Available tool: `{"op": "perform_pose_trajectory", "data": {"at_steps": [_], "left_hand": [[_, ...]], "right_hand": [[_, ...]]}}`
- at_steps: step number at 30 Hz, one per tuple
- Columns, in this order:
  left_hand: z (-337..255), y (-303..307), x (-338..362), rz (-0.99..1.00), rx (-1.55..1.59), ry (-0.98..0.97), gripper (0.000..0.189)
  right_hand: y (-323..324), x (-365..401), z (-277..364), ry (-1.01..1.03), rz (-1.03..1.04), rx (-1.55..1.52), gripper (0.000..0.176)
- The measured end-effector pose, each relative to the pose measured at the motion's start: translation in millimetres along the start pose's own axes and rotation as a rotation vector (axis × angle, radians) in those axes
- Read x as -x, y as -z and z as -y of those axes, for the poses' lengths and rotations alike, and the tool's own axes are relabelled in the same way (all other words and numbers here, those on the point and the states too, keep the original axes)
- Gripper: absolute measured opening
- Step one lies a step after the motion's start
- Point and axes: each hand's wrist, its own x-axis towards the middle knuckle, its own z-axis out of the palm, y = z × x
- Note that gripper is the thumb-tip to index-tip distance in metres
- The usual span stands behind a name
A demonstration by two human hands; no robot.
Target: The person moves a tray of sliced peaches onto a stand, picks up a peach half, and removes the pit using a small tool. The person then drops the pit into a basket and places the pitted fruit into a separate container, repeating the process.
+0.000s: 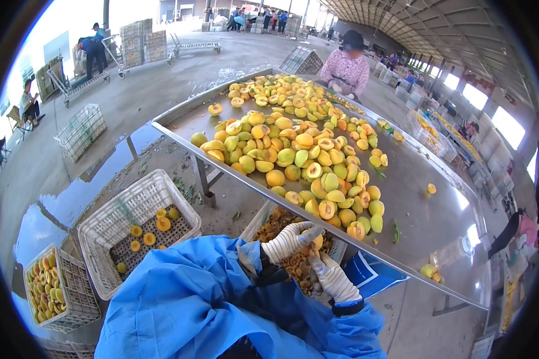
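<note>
Steel table (425, 233) ahead; your striped-glove left hand (288, 239) pinches a yellow peach (318, 241) over the white crate of pits (254, 222), right hand (332, 278) just below, grip unclear. Likely pitting; next needs a firm brace

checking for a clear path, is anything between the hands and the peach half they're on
Nothing visible stands between them. The left hand already grips the peach half, and the right hand sits right below it, seemingly touching it. Both are over a pile of pits under the table's edge.
</note>
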Motion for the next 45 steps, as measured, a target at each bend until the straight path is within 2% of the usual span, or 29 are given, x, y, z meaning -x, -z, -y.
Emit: {"op": "perform_pose_trajectory", "data": {"at_steps": [3,5,6,7,10,14,15,16,19,20,24,25,27,30,32,34,36,39,42,43,45], "left_hand": [[0.6,0.0,-4.7,-0.032,-0.099,0.012,0.045],[-4.5,-5.0,-0.5,-0.057,-0.114,0.041,0.046],[-5.4,-7.2,1.4,-0.066,-0.101,0.020,0.046],[-5.8,-9.2,2.4,-0.075,-0.087,-0.004,0.046],[-18.2,-14.9,6.0,-0.071,-0.058,-0.012,0.045],[-11.7,-2.6,-3.9,0.027,0.007,0.085,0.046],[-10.4,-3.2,-3.5,-0.045,0.005,0.080,0.044],[-4.0,-5.8,-1.6,-0.094,0.040,-0.033,0.043],[-14.1,-13.0,4.8,-0.111,0.068,-0.035,0.040],[-15.7,-11.7,3.8,-0.079,0.194,0.068,0.041],[3.1,7.5,-13.5,-0.043,0.103,0.146,0.050],[4.5,8.8,-11.6,-0.006,0.206,0.230,0.048],[5.4,10.1,-10.2,0.067,0.413,0.386,0.046],[2.3,0.5,-10.4,-0.016,0.458,0.232,0.049],[-10.9,1.8,-8.2,-0.067,0.377,0.115,0.050],[-24.9,4.4,-5.0,-0.136,0.298,0.038,0.051],[-33.7,8.3,-0.1,-0.217,0.214,0.017,0.050],[-46.6,12.4,10.2,-0.185,0.113,0.024,0.049],[-12.8,27.2,-2.3,-0.074,0.082,0.013,0.048],[-7.1,27.0,-5.4,-0.030,0.071,0.014,0.048],[-5.2,19.4,-1.6,0.034,0.005,0.017,0.052]], "right_hand": [[9.8,-46.9,-60.6,0.677,-0.401,0.752,0.051],[-1.2,-44.6,-67.2,0.478,-0.262,0.349,0.051],[-18.8,-28.5,-42.7,0.377,-0.192,0.153,0.051],[-25.1,0.5,-13.7,0.022,-0.034,-0.170,0.048],[-20.1,3.3,-7.5,-0.051,0.120,-0.383,0.047],[-21.2,7.8,0.6,-0.104,0.109,-0.435,0.045],[-24.3,6.5,2.5,-0.075,0.133,-0.502,0.044],[-29.0,4.8,3.8,-0.064,0.144,-0.579,0.043],[-31.7,1.7,-1.7,-0.098,0.193,-0.766,0.040],[-29.0,1.2,-3.1,-0.098,0.225,-0.814,0.040],[-21.9,-6.1,-11.7,-0.099,0.310,-0.855,0.041],[-20.0,-7.6,-12.1,-0.092,0.403,-0.907,0.042],[-29.2,-2.2,-4.4,-0.081,0.444,-0.851,0.043],[-28.4,-2.5,-0.8,0.001,0.411,-0.862,0.044],[-10.4,1.5,2.5,0.061,0.405,-0.896,0.043],[2.6,9.1,7.8,0.150,0.197,-0.683,0.046],[10.1,8.6,8.8,0.105,0.000,-0.458,0.048],[10.6,0.3,4.5,0.092,-0.117,-0.299,0.049],[2.4,-26.4,-13.7,0.348,-0.269,0.067,0.051],[-3.7,-42.4,-18.9,0.742,-0.458,0.337,0.052],[-7.0,-41.6,-14.6,0.685,-0.490,0.428,0.050]]}}
